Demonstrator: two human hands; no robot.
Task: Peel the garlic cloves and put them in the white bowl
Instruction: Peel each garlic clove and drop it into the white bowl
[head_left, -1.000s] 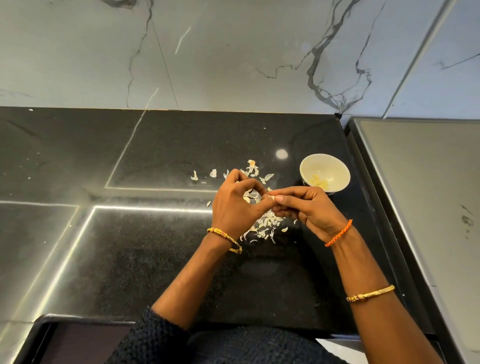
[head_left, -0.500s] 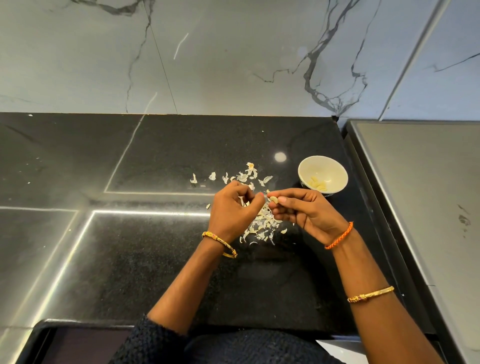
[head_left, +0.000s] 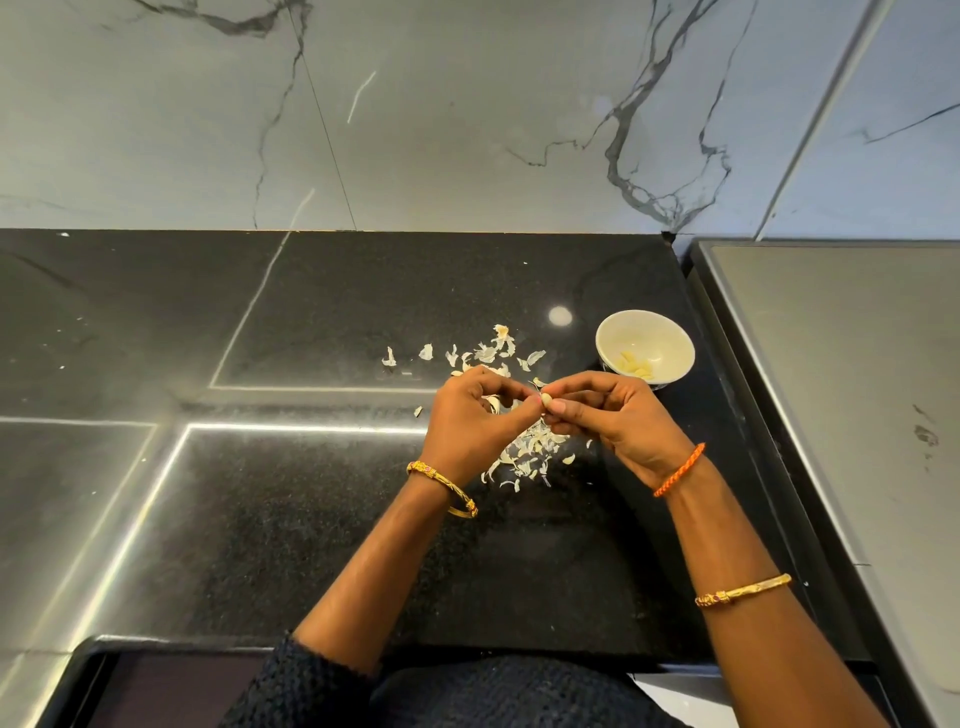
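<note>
Here, the left hand (head_left: 470, 415) and right hand (head_left: 618, 415) are both pinching one garlic clove (head_left: 546, 399) in a narrow fingertip grip above scattered skins (head_left: 524, 452) on the black desk (head_left: 311, 519) (the white bowl (head_left: 670, 340), just beside, is holding peeled cloves (head_left: 635, 365)).

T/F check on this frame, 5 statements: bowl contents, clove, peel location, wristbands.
1. The small white bowl is empty. False: a few pale peeled garlic cloves lie in it.
2. Both the left hand and the right hand pinch a small pale garlic clove. True.
3. The scattered papery garlic peels lie inside the bowl. False: they lie on the black stone countertop.
4. An orange braided thread band is on the right wrist. True.
5. The bowl stands left of the hands. False: it stands beyond the right hand, to the right.
</note>
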